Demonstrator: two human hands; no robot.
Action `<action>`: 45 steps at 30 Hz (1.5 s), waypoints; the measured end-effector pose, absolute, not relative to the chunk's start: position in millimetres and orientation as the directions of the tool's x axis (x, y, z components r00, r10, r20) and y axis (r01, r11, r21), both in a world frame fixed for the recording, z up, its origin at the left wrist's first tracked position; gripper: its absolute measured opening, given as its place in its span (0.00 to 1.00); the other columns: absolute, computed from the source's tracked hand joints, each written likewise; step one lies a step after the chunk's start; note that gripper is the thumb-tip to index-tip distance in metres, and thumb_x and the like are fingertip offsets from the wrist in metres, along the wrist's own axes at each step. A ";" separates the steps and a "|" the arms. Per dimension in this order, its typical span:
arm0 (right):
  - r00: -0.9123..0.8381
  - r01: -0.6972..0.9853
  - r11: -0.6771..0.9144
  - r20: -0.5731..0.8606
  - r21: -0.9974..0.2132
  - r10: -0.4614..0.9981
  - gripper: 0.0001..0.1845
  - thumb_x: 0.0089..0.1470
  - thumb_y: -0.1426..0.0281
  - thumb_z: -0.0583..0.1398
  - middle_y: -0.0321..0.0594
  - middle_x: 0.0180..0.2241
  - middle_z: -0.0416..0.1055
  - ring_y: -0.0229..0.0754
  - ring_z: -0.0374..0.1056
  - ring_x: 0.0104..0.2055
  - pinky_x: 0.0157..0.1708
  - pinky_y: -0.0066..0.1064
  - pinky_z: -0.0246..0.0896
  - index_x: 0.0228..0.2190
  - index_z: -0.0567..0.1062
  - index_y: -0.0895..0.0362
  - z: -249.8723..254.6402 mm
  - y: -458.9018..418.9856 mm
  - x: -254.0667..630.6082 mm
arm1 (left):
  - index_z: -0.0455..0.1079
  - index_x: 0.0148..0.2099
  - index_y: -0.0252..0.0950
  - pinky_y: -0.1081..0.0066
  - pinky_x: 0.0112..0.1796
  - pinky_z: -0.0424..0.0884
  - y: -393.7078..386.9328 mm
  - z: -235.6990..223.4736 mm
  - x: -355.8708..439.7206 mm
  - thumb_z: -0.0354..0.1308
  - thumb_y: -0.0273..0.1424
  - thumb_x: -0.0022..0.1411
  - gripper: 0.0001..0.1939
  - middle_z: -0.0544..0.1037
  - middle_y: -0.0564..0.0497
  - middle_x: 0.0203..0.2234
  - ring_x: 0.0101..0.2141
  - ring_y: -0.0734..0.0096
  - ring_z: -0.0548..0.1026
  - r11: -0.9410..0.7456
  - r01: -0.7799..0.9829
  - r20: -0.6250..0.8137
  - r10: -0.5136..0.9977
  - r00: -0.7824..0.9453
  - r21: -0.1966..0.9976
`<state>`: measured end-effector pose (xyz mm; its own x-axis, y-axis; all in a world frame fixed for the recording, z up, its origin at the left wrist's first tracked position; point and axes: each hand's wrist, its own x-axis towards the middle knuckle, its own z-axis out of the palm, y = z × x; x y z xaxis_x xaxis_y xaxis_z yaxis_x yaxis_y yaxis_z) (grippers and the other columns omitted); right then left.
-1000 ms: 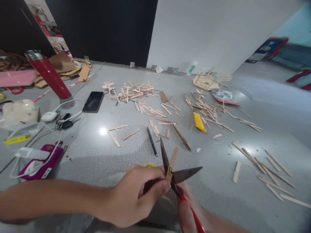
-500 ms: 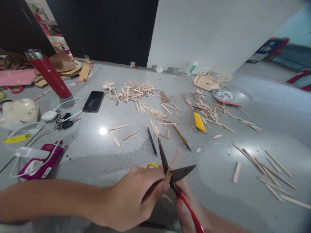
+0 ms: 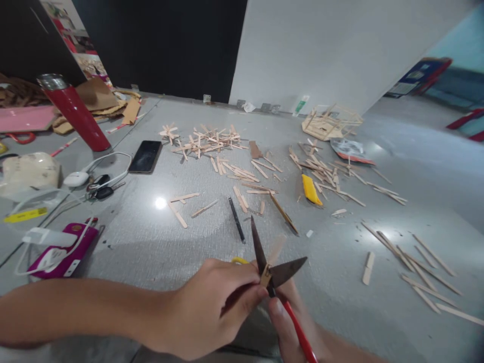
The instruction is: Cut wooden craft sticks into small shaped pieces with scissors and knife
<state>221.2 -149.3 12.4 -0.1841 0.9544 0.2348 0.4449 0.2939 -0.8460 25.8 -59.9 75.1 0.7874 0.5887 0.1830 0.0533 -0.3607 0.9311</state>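
Between the thumb and fingers of my left hand (image 3: 219,302) is a short wooden craft stick (image 3: 266,275), its far end blurred. A dark mark shows on the stick near the pinch. My right hand (image 3: 289,322) grips the red handles of a pair of scissors (image 3: 289,272). The two blades stand spread apart, pointing away from me, with the stick lying between them near the pivot. Both hands nearly touch, above the front of the table. Behind my left hand a bit of a yellow object (image 3: 239,260) peeks out, mostly hidden.
Loose craft sticks (image 3: 212,141) lie in piles on the grey table (image 3: 143,252). Beyond my hands are a black pen (image 3: 236,219), a gold pencil-like tool (image 3: 283,214) and a yellow packet (image 3: 311,190). A phone (image 3: 145,157), red flask (image 3: 77,116) and purple power strip (image 3: 64,249) stand left.
The scissor blades stay apart with only small shifts. The stick's far end has blurred and moved slightly right. Both hands hold nearly the same place.
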 end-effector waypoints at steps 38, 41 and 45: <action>-0.224 0.346 0.359 0.295 -0.867 0.929 0.26 0.69 0.51 0.50 0.52 0.50 0.77 0.58 0.75 0.53 0.50 0.46 0.75 0.57 0.70 0.52 28.7 -132.6 209.4 | 0.63 0.30 0.35 0.76 0.26 0.55 -64.5 67.0 26.5 0.51 0.31 0.74 0.17 0.62 0.58 0.21 0.23 0.78 0.59 -0.262 0.094 0.114 0.677 0.727 0.960; -0.237 0.279 0.364 0.303 -0.889 0.923 0.26 0.67 0.49 0.51 0.50 0.49 0.78 0.59 0.76 0.51 0.49 0.46 0.76 0.56 0.71 0.51 29.6 -130.8 207.5 | 0.63 0.30 0.35 0.76 0.25 0.54 -64.6 65.8 26.3 0.51 0.33 0.74 0.17 0.61 0.58 0.20 0.22 0.78 0.59 -0.244 0.101 0.098 0.684 0.723 0.964; -0.157 0.251 0.340 0.309 -0.906 0.938 0.30 0.64 0.44 0.52 0.48 0.46 0.79 0.58 0.77 0.50 0.48 0.46 0.77 0.54 0.73 0.50 24.5 -130.2 203.2 | 0.63 0.29 0.35 0.76 0.25 0.55 -65.8 65.9 27.0 0.51 0.33 0.74 0.17 0.61 0.58 0.20 0.22 0.78 0.59 -0.233 0.074 0.112 0.690 0.715 0.970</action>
